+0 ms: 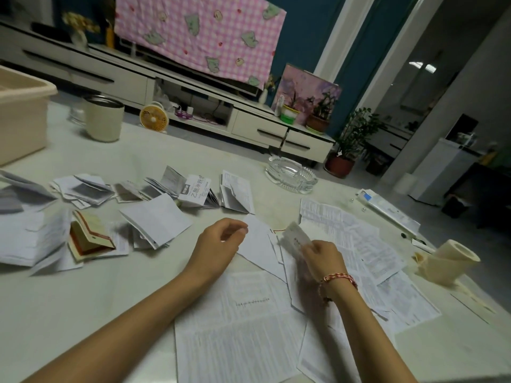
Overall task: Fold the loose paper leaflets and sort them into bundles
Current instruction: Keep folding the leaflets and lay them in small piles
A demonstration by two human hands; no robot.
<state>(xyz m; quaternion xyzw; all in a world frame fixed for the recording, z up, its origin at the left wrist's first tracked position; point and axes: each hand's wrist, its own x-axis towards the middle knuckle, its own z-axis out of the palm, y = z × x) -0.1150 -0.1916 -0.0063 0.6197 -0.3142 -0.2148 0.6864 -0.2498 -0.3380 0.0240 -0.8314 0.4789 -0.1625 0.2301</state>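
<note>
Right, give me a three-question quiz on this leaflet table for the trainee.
1. True or false: the right hand holds a small folded leaflet.
2. The glass ashtray stands: A) on a chair; B) on the table, beyond the loose sheets; C) on a stack of books.
3. Fill in: the red braided bracelet is on the ___ wrist.
Key: 1 true; 2 B; 3 right.

Head view — down over table (83,299)
</note>
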